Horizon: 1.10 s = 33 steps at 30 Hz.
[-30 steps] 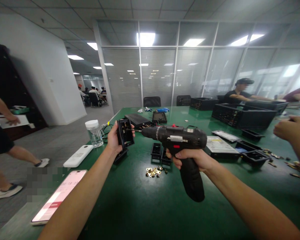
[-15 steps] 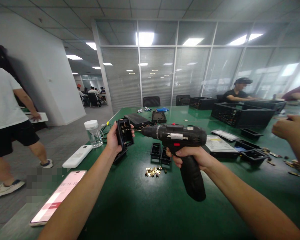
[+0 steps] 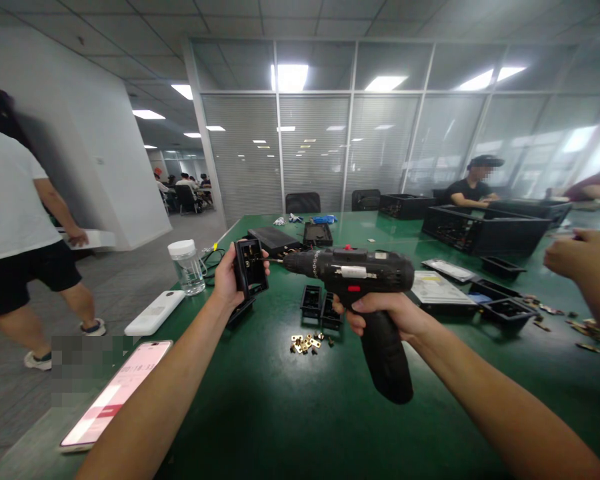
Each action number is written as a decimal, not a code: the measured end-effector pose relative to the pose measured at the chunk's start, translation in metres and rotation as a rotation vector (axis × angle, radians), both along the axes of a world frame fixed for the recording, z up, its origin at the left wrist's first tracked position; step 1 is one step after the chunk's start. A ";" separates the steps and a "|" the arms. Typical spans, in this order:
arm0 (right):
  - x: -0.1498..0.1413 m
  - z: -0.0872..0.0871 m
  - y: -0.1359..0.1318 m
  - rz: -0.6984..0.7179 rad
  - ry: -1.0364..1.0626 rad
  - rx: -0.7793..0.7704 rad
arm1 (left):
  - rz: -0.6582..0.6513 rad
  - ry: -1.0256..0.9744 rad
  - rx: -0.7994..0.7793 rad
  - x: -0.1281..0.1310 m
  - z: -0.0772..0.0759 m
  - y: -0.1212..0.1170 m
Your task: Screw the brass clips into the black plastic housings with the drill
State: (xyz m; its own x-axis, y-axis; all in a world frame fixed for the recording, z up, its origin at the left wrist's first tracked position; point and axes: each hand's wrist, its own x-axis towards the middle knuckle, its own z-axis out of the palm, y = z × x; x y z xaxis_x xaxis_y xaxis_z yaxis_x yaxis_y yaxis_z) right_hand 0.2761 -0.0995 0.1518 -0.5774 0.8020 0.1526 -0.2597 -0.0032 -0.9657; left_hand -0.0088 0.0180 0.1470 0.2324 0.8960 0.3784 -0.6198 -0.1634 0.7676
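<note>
My left hand [image 3: 227,277] grips a small black plastic housing [image 3: 241,268], tilted upright with its open side toward the right; brass-coloured parts show inside it. My right hand [image 3: 380,312] is wrapped round the handle of a black cordless drill [image 3: 370,270], held level and pointing left. The drill's thin bit [image 3: 274,260] reaches into the housing; whether its tip touches a screw is too small to tell. Below the drill, two more black housings [image 3: 311,302] sit on the green table [image 3: 290,413]. A pile of brass plates and dark screws [image 3: 306,344] lies in front of them.
To the left are a lidded clear jar [image 3: 187,270], a white power bank [image 3: 155,313] and a lit phone [image 3: 120,393]. Rightward lie a hard drive [image 3: 440,290], black trays [image 3: 507,310] and large black cases [image 3: 485,230]. Another person's hand [image 3: 577,257] reaches in at right.
The housing has shifted very slightly to the right, while the drill stays nearly still. At the left, a walking person has stepped on, and the seated person's arm has drawn in.
</note>
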 end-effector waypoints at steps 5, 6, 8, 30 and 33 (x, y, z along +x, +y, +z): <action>0.000 0.000 0.000 -0.001 -0.001 -0.006 | -0.009 -0.005 0.010 0.000 -0.001 0.001; 0.000 0.000 0.000 -0.001 0.003 -0.005 | -0.006 -0.004 0.008 0.000 0.000 0.000; 0.000 -0.001 0.001 0.000 0.006 -0.002 | 0.004 -0.002 0.003 0.001 0.000 0.000; -0.001 0.003 -0.002 -0.002 0.020 0.004 | -0.006 -0.004 -0.021 0.000 0.000 0.000; -0.001 0.002 -0.002 0.005 0.013 0.002 | -0.011 0.001 -0.021 0.000 0.000 0.000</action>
State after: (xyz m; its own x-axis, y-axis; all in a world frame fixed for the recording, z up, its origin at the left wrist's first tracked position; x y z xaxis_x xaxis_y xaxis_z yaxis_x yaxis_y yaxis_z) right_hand 0.2746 -0.1012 0.1540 -0.5791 0.7990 0.1621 -0.2723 -0.0021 -0.9622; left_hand -0.0087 0.0179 0.1471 0.2430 0.9011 0.3591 -0.6208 -0.1400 0.7714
